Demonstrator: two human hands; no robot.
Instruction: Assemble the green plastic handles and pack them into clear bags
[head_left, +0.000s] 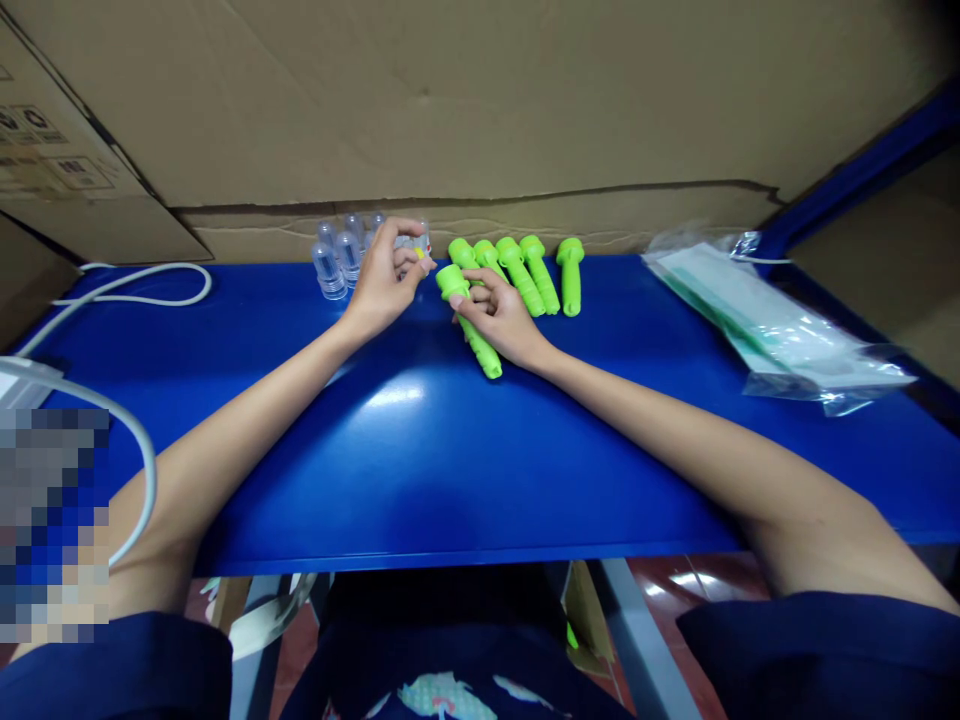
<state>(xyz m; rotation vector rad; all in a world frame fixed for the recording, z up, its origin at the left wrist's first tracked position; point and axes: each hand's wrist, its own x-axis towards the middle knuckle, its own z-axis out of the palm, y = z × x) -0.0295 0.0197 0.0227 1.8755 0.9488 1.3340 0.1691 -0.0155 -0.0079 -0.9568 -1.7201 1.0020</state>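
My right hand [504, 318] is closed around a bright green plastic flashlight [480, 345], tilted with its wide head away from me. My left hand [386, 275] has its fingers curled, thumb and fingertips around a small clear piece [424, 240] with a yellow and red spot; the fingers partly hide it. Just left of that hand stand several clear plastic bottle-shaped pieces [328, 272], some hidden behind it. Beyond my right hand several more green flashlights [523, 280] lie side by side, and another green flashlight [571, 278] lies a little apart to their right.
A blue table [480, 470] carries everything, backed by a cardboard wall [465, 100]. Clear plastic bags [780, 320] with white and green contents lie at the right. A white cable [142, 440] loops along the left side. A blue frame post [885, 150] rises at the right.
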